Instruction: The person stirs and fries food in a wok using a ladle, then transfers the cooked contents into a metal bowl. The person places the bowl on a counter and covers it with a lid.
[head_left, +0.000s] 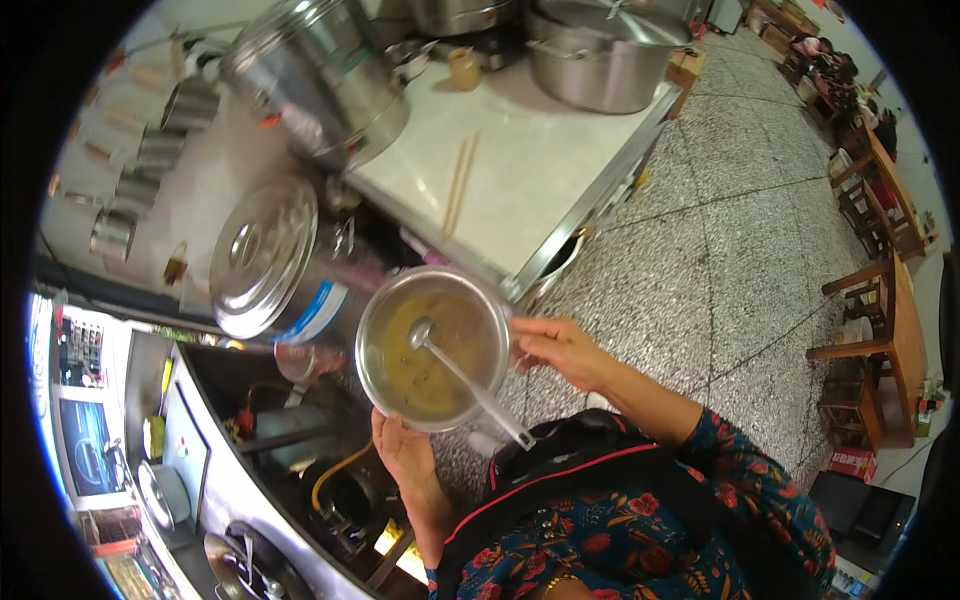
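Note:
A round metal bowl (390, 375) of yellowish broth is held up in front of my body. Its rim is gripped on the near left by my left hand (401, 446) and on the right by my right hand (551, 349). A metal ladle or large spoon (472, 386) leans in the bowl, its head in the broth and its handle reaching over the rim towards me. Beyond the bowl, a pair of wooden chopsticks (459, 187) lies on a white worktop (525, 202).
A large lidded pot (592, 71), a small jar (465, 69) and a tall metal container (322, 82) stand on the worktop. Left of the bowl is a lidded steel drum (262, 259). A wok (255, 566) sits lower left. Wooden tables (904, 352) stand at the right, across the floor.

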